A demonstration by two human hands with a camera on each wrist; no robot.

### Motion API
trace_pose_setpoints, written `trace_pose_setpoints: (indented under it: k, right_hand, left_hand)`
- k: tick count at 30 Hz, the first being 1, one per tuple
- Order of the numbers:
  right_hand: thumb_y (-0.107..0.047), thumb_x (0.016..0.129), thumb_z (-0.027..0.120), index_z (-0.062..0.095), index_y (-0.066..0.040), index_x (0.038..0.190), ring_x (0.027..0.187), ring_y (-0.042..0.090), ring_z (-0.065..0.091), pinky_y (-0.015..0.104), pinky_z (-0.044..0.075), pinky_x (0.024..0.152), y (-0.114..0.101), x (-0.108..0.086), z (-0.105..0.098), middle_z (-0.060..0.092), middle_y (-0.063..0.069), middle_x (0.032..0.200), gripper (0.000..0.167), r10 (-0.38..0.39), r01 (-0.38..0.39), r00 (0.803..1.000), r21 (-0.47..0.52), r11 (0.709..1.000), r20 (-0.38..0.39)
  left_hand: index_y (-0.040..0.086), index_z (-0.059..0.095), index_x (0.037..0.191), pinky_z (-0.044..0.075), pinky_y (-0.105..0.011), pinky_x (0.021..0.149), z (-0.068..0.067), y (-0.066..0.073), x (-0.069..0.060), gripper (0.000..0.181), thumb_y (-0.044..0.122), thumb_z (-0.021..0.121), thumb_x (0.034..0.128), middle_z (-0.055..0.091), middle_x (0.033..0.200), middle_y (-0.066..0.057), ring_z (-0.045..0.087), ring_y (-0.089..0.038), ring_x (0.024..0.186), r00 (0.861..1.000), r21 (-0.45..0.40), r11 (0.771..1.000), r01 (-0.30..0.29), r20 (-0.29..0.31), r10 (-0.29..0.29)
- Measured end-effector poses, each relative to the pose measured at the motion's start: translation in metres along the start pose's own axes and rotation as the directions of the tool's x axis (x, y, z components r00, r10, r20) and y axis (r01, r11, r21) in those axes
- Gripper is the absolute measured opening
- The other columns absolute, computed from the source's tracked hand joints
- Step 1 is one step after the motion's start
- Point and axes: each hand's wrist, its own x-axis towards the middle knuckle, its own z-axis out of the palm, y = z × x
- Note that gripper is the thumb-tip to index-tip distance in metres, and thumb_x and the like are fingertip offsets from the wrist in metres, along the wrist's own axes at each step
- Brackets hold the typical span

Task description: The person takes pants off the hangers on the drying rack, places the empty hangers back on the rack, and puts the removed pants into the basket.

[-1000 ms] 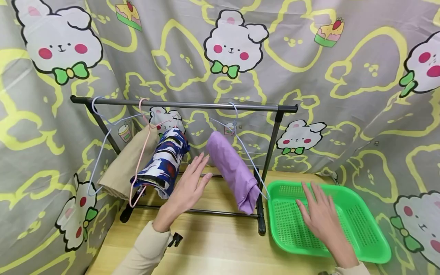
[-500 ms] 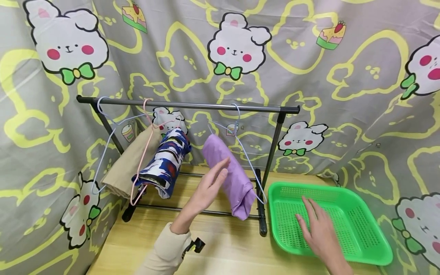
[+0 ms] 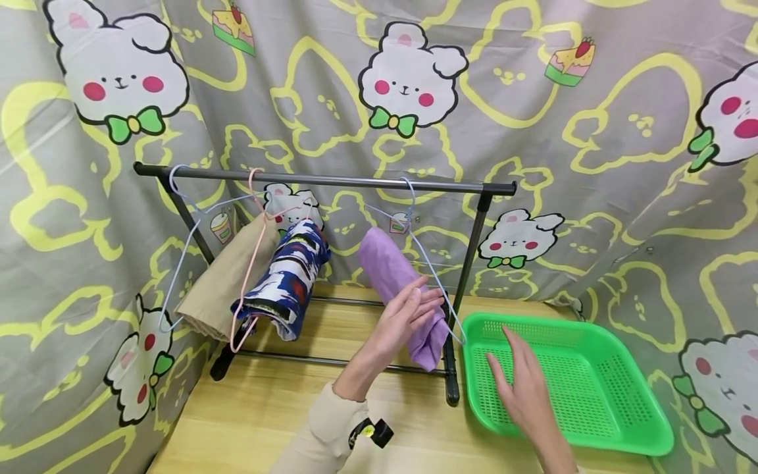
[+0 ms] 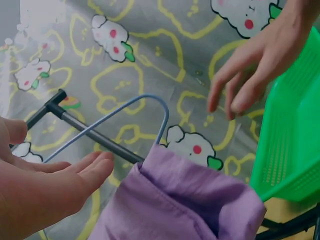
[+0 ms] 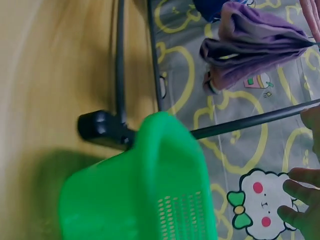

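A folded purple cloth (image 3: 391, 270) hangs from a blue hanger (image 3: 428, 258) toward the right of the rack. My left hand (image 3: 393, 329) is in front of the cloth, palm turned up and fingers extended; whether it touches the cloth I cannot tell. In the left wrist view the hand (image 4: 55, 180) lies left of the purple cloth (image 4: 175, 200), beside the hanger wire (image 4: 120, 106). Over the left part of the green basket (image 3: 612, 368) is my right hand (image 3: 524, 388), fingers apart and holding nothing. The right wrist view shows its fingers (image 5: 300, 192) at the right edge.
A black rack (image 3: 331, 180) stands on the wooden surface (image 3: 249, 415). On its left side hang a beige cloth (image 3: 227, 283) on a blue hanger and a blue-white patterned cloth (image 3: 290, 276) on a pink hanger. Patterned curtains (image 3: 521, 39) surround the rack.
My left hand has moved right, from near the patterned cloth to the purple one, and its palm has turned upward. The right hand has shifted slightly left over the basket. The purple cloth has swung a little.
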Motion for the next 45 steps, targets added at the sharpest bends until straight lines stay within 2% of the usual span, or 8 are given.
trace_pose_setpoints:
  k: [7, 11, 17, 23, 27, 33, 38, 45]
  right_hand:
    - [-0.015, 0.095, 0.074, 0.043, -0.008, 0.155, 0.133, 0.042, 0.049, 0.062, 0.041, 0.105, -0.011, 0.038, 0.017, 0.052, 0.021, 0.147, 0.068, 0.008, -0.004, 0.999, 0.079, 0.997, -0.043]
    - [-0.014, 0.097, 0.073, 0.043, -0.011, 0.154, 0.128, 0.042, 0.055, 0.060, 0.051, 0.094, -0.015, 0.059, 0.028, 0.053, 0.020, 0.145, 0.065, 0.050, -0.044, 0.998, 0.210, 0.977, -0.023]
    - [-0.018, 0.099, 0.071, 0.039, -0.014, 0.156, 0.127, 0.044, 0.057, 0.060, 0.056, 0.084, -0.020, 0.082, 0.041, 0.051, 0.019, 0.147, 0.066, 0.101, -0.103, 0.995, 0.330, 0.938, 0.023]
    - [-0.021, 0.102, 0.066, 0.033, -0.019, 0.158, 0.128, 0.046, 0.055, 0.062, 0.053, 0.091, -0.024, 0.103, 0.049, 0.049, 0.021, 0.147, 0.065, 0.127, -0.127, 0.991, 0.420, 0.898, 0.029]
    - [-0.017, 0.104, 0.062, 0.032, -0.020, 0.158, 0.128, 0.044, 0.057, 0.060, 0.051, 0.094, -0.023, 0.112, 0.052, 0.050, 0.023, 0.143, 0.063, 0.133, -0.127, 0.991, 0.461, 0.878, 0.018]
    - [-0.012, 0.106, 0.057, 0.031, -0.012, 0.157, 0.121, 0.043, 0.061, 0.051, 0.052, 0.096, -0.024, 0.121, 0.056, 0.055, 0.028, 0.131, 0.057, 0.133, -0.131, 0.991, 0.499, 0.857, 0.031]
    - [-0.014, 0.109, 0.051, 0.033, -0.011, 0.154, 0.111, 0.038, 0.068, 0.042, 0.054, 0.084, -0.027, 0.128, 0.056, 0.062, 0.026, 0.122, 0.048, 0.147, -0.131, 0.989, 0.430, 0.893, -0.005]
    - [-0.017, 0.111, 0.046, 0.041, -0.005, 0.145, 0.096, 0.038, 0.071, 0.046, 0.051, 0.071, -0.023, 0.135, 0.059, 0.067, 0.021, 0.106, 0.037, 0.098, -0.092, 0.995, 0.304, 0.948, -0.004]
  left_hand:
    - [-0.003, 0.021, 0.160, 0.034, -0.044, 0.117, 0.008, -0.004, 0.006, 0.054, 0.017, 0.037, 0.1125, 0.042, 0.151, -0.034, 0.043, -0.042, 0.141, 0.999, -0.053, 0.999, 0.014, -0.050, -0.017]
    - [-0.005, 0.028, 0.158, 0.041, -0.043, 0.113, 0.012, -0.006, 0.007, 0.053, 0.011, 0.044, 0.1101, 0.053, 0.138, -0.031, 0.058, -0.027, 0.123, 0.995, -0.029, 1.000, -0.003, -0.103, 0.000]
    - [-0.004, 0.041, 0.151, 0.054, -0.038, 0.097, 0.017, -0.008, 0.005, 0.045, 0.004, 0.047, 0.1077, 0.064, 0.115, -0.015, 0.064, -0.015, 0.101, 0.993, -0.025, 0.998, -0.050, -0.109, 0.047]
    - [-0.009, 0.048, 0.134, 0.060, -0.036, 0.078, 0.014, -0.007, 0.001, 0.029, 0.001, 0.048, 0.1068, 0.059, 0.092, -0.007, 0.061, -0.016, 0.082, 0.982, -0.061, 0.995, -0.079, -0.175, 0.067]
    - [-0.007, 0.045, 0.136, 0.058, -0.029, 0.066, 0.011, -0.005, -0.004, 0.030, 0.003, 0.046, 0.1082, 0.054, 0.088, -0.005, 0.054, -0.015, 0.074, 0.978, -0.028, 0.997, -0.079, -0.194, 0.072]
    - [-0.002, 0.046, 0.138, 0.050, -0.023, 0.053, 0.007, -0.011, -0.021, 0.029, 0.003, 0.039, 0.1103, 0.050, 0.083, -0.006, 0.049, -0.016, 0.068, 0.973, 0.002, 0.999, -0.051, -0.226, 0.050]
    - [-0.003, 0.044, 0.141, 0.037, -0.019, 0.048, 0.000, -0.012, -0.030, 0.032, 0.003, 0.038, 0.1102, 0.044, 0.079, -0.004, 0.042, -0.011, 0.065, 0.964, 0.022, 0.998, -0.053, -0.261, 0.057]
    - [-0.002, 0.048, 0.138, 0.023, -0.017, 0.043, -0.010, -0.007, -0.038, 0.030, 0.005, 0.036, 0.1104, 0.033, 0.072, -0.001, 0.030, -0.007, 0.058, 0.952, -0.005, 0.998, -0.068, -0.298, 0.063]
